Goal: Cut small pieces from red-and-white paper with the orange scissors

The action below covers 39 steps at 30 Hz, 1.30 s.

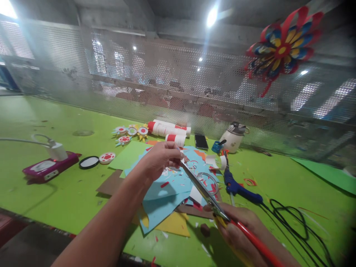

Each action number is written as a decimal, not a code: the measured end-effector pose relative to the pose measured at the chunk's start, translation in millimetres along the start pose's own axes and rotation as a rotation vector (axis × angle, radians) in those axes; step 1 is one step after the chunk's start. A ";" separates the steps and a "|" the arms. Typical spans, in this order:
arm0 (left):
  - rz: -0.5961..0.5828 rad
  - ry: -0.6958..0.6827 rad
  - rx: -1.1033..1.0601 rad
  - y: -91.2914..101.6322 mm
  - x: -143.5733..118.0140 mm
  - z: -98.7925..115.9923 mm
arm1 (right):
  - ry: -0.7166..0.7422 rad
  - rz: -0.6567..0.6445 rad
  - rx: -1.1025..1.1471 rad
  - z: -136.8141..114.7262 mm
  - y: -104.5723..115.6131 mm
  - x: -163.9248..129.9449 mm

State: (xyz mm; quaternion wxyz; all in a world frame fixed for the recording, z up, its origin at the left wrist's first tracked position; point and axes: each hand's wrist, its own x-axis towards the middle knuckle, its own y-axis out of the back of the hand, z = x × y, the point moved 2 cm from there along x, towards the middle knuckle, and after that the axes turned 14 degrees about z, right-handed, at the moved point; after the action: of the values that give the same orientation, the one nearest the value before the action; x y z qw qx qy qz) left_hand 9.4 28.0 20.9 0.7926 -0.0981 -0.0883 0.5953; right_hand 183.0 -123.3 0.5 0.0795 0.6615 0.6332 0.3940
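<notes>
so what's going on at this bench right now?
A person is doing paper craft at a green table. The right hand holds red-handled scissors, blades pointing up toward the left hand, which pinches something small at the blade tips; what it is cannot be made out. Beneath lies a pile of blue, yellow and brown paper sheets with scraps. A blue glue gun lies to the right, glue bottles at the back.

The right hand (239, 231) partly covers the scissors' (205, 194) red handles; the paper scrap pinched by the left hand (160, 159) is too small to identify. The black cable (300, 222) runs off the frame's bottom edge.
</notes>
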 end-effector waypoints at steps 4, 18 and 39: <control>-0.001 0.006 -0.004 0.2 0.7 -0.2 | -0.047 0.017 -0.009 -3.7 0.8 -0.8; 0.002 -0.003 0.000 -0.6 -0.8 0.7 | -0.066 0.041 0.167 -2.9 -4.9 -1.2; -0.032 -0.014 -0.043 1.5 0.1 -0.4 | -0.056 0.104 0.102 -3.1 -2.4 -4.8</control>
State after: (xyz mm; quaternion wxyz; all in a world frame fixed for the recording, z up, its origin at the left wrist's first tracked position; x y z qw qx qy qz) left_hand 8.1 28.5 20.0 0.7991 -0.1098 -0.1080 0.5811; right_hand 179.8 -128.4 -0.9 0.0426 0.7075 0.6147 0.3461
